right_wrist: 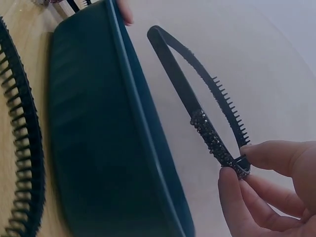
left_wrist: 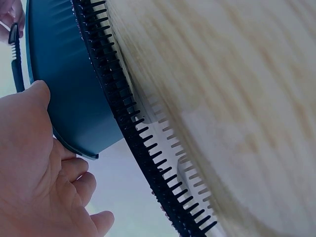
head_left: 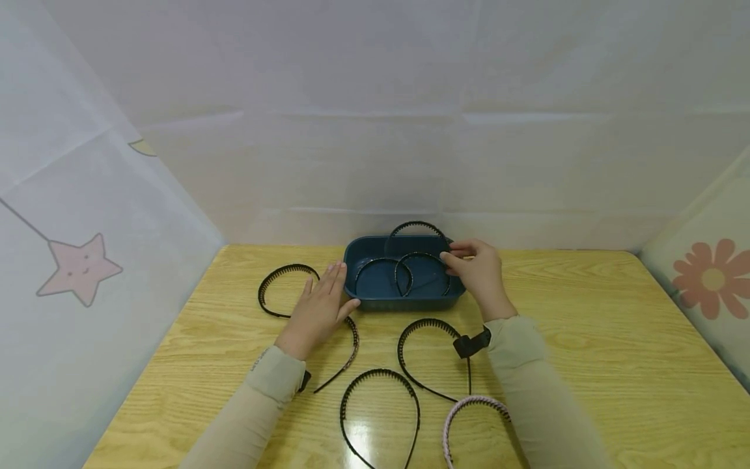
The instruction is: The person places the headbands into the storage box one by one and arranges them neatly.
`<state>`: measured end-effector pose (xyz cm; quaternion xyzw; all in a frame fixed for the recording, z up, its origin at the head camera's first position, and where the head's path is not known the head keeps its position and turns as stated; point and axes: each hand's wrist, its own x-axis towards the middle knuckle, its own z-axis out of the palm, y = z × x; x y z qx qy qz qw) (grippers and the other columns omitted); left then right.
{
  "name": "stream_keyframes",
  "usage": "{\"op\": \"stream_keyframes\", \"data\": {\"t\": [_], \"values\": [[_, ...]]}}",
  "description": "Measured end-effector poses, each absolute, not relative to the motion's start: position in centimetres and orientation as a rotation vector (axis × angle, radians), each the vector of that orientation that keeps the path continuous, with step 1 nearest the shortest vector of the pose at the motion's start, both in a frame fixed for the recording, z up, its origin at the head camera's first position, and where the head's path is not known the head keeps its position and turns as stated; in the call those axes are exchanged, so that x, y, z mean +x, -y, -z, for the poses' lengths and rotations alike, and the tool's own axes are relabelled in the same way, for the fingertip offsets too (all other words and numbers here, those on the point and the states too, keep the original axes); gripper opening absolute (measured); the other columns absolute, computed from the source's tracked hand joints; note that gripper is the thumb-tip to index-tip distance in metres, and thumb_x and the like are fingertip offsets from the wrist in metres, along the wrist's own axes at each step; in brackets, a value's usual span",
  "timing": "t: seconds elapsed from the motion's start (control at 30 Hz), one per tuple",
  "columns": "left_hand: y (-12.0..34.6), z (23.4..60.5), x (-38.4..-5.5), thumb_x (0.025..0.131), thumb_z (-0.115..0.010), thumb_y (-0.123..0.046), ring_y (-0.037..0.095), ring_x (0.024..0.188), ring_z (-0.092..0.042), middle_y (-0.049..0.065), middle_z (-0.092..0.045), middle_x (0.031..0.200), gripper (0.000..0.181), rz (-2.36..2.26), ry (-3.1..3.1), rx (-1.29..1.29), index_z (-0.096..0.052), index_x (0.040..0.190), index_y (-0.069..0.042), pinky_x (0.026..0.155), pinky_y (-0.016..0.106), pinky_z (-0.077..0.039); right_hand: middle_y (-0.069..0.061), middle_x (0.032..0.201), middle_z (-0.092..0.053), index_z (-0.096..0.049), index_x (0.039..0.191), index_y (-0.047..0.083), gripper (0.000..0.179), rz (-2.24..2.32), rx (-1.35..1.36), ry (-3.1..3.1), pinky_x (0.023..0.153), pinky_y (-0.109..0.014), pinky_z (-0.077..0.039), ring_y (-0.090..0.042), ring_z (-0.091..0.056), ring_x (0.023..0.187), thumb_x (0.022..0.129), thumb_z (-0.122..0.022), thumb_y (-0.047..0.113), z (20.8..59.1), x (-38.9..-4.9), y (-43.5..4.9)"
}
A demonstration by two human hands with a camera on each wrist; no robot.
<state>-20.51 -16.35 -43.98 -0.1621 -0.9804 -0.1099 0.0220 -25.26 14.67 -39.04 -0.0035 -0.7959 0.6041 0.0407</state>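
Note:
My right hand (head_left: 477, 273) pinches a black toothed headband (right_wrist: 207, 136) between thumb and fingers at the right end of a dark blue bin (head_left: 407, 304). Dark sparkling stones cover part of this headband, and its arc rises over the bin's back rim in the head view. Two more dark headbands (head_left: 381, 259) stand inside the bin, their arcs crossing. My left hand (head_left: 319, 306) lies at the bin's left end with fingers extended, its thumb along the rim in the left wrist view. Beneath the left hand, black toothed headbands (head_left: 262, 290) lie on the table.
Nearer on the wooden table (head_left: 586, 339) are two black headbands, one by the right wrist (head_left: 404, 339) and one at front middle (head_left: 381, 373). A pink wrapped headband (head_left: 463, 407) lies partly under the right sleeve. A pale cloth backdrop (head_left: 375, 163) stands close behind the bin.

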Motion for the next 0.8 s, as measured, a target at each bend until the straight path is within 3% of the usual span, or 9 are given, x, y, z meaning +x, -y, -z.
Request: {"op": "stream_keyframes", "data": {"t": [0.17, 0.33, 0.57, 0.8], "values": [[16.3, 44.1, -20.5, 0.106, -0.046, -0.050, 0.029, 0.156, -0.011, 0.014, -0.011, 0.169, 0.081, 0.332, 3.044, -0.502, -0.012, 0.163, -0.003, 0.122, 0.061, -0.012, -0.019, 0.108, -0.065, -0.065, 0.126, -0.006, 0.037, -1.817, -0.032, 2.465, 0.072, -0.031, -0.063, -0.010, -0.071, 0.069, 0.094, -0.073, 0.010, 39.4, -25.5, -13.4], [16.3, 44.1, -20.6, 0.107, -0.047, -0.049, 0.030, 0.156, -0.011, 0.014, -0.010, 0.169, 0.081, 0.338, 3.039, -0.510, -0.012, 0.163, -0.003, 0.122, 0.061, -0.012, -0.020, 0.108, -0.068, -0.066, 0.124, -0.005, 0.035, -1.756, -0.028, 2.491, 0.078, -0.044, -0.062, -0.017, -0.073, 0.071, 0.094, -0.074, 0.012, 40.1, -25.6, -12.1], [16.4, 44.2, -20.6, 0.107, -0.044, -0.052, 0.029, 0.156, -0.011, 0.013, -0.008, 0.169, 0.082, 0.325, 3.048, -0.509, -0.010, 0.163, -0.004, 0.123, 0.061, -0.012, -0.019, 0.105, -0.070, -0.067, 0.120, -0.005, 0.034, -1.634, 0.008, 2.547, 0.068, -0.035, -0.062, -0.023, -0.074, 0.073, 0.093, -0.075, 0.013, 41.0, -25.8, -10.5], [16.5, 44.1, -20.5, 0.106, -0.047, -0.051, 0.029, 0.156, -0.011, 0.013, -0.008, 0.169, 0.082, 0.328, 3.040, -0.504, -0.011, 0.163, -0.003, 0.122, 0.062, -0.013, -0.017, 0.103, -0.071, -0.068, 0.121, -0.002, 0.034, -1.496, 0.032, 2.645, 0.065, -0.035, -0.061, -0.021, -0.074, 0.073, 0.094, -0.075, 0.015, 41.6, -26.0, -9.1]]}}
